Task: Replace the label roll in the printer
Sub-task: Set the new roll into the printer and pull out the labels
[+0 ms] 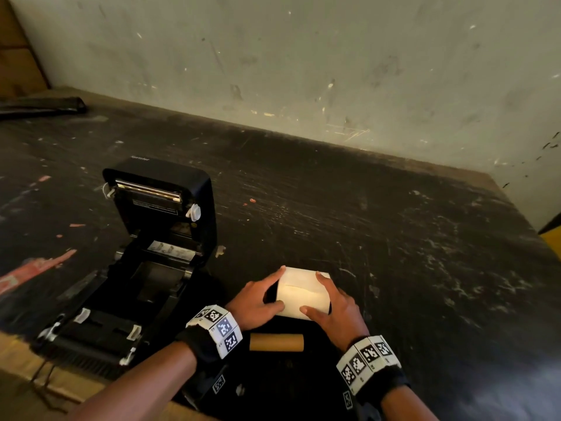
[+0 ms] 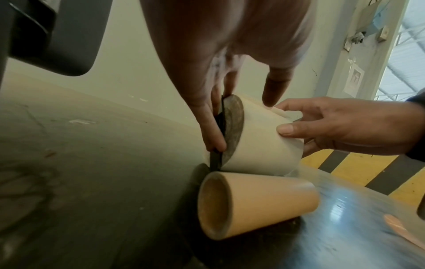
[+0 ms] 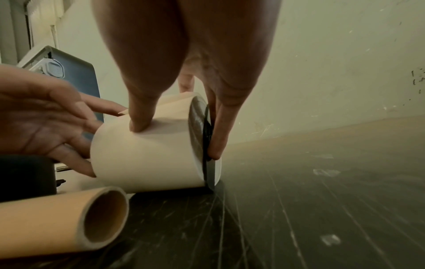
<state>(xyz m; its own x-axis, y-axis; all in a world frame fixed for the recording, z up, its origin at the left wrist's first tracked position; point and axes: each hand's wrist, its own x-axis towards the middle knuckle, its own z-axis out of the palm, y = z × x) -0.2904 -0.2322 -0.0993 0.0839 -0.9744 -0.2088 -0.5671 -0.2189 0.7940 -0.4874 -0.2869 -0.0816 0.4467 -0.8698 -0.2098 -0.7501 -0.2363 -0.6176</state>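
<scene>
Label roll (image 1: 302, 294) cream-white with dark end faces, empty core (image 1: 276, 342) tan cardboard, printer (image 1: 133, 262) black (white latches), wristbands (image 1: 219, 329) black-and-white checker tags, table (image 1: 394, 238) scuffed black.

A black plastic label printer (image 1: 145, 253) sits on the dark scratched worktop (image 1: 364, 223) with its lid swung up and back, showing a metal bar under the lid and an open, hollow roll bay below. To its right lies a white paper label roll (image 1: 302, 294) on its side, its axis running left to right, with thin black discs against its two ends, possibly holder flanges. Just in front of the roll, nearer the worktop's edge, a bare brown cardboard core tube (image 1: 276, 342) lies on its side, parallel to the roll and hollow through its length.
</scene>
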